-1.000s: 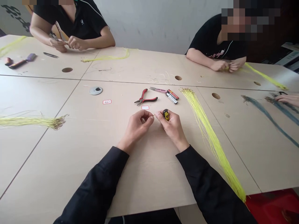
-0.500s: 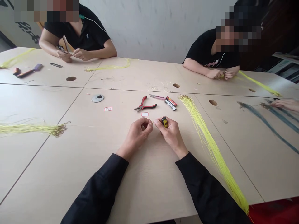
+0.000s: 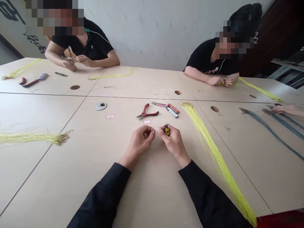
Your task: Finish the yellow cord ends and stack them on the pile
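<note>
My right hand [image 3: 172, 141] is shut on a small yellow and black lighter [image 3: 166, 130], with its fingertips close to my left hand [image 3: 142, 145]. The left fingertips pinch a thin pale strand [image 3: 155, 130], too fine to see clearly. Just above my hands lie red-handled pliers [image 3: 147, 112], a pink-handled tool [image 3: 159, 104] and two small red and black boxes [image 3: 173, 110]. To my right, a long bundle of yellow cords [image 3: 213, 153] stretches across the table [image 3: 152, 196].
Another yellow bundle [image 3: 35, 138] lies at left, and blue-grey cords [image 3: 270, 128] lie at right. A round metal grommet [image 3: 100, 106] sits nearby. Across the table, a co-worker's hands [image 3: 78, 61] hold pliers, and another's hands [image 3: 220, 81] work yellow cord. A third hand [image 3: 287, 110] enters at right.
The whole scene has shifted lower in view as my head tilted up. My hands have kept nearly the same pose, still close together, and the lighter remains in my right hand.
</note>
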Action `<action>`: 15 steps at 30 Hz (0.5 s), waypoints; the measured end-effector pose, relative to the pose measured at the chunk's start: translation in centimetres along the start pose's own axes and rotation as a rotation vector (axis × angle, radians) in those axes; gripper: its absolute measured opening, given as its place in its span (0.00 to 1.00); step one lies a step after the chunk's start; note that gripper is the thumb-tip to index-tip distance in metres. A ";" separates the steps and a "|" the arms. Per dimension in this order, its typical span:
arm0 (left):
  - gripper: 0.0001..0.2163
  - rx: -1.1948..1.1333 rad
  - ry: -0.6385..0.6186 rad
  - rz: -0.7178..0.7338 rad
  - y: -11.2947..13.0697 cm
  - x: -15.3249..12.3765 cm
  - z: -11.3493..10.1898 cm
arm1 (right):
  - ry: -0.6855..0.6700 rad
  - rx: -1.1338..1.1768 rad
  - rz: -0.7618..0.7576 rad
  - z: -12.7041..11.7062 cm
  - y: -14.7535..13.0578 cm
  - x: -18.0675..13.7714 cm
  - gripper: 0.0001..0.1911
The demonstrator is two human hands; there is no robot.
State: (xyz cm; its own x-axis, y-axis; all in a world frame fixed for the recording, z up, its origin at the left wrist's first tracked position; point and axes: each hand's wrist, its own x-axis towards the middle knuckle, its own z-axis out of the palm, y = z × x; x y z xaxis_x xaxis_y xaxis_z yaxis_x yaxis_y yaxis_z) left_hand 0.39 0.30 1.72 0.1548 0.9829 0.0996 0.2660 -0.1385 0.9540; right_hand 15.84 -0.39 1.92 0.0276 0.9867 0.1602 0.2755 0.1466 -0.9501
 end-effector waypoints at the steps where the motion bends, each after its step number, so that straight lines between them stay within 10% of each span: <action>1: 0.10 0.000 -0.005 0.004 0.0 0.0 0.0 | -0.001 0.003 -0.002 0.0 0.0 0.0 0.18; 15: 0.10 -0.036 -0.001 -0.021 0.1 0.0 0.2 | -0.029 0.054 0.008 0.1 -0.1 -0.1 0.18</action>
State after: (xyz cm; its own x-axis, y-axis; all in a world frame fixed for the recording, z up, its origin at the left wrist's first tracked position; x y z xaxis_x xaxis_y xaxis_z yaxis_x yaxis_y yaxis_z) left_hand 0.65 0.29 1.71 0.1509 0.9854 0.0792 0.2345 -0.1135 0.9655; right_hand 15.67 -0.49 1.96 0.0019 0.9894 0.1451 0.2234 0.1410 -0.9645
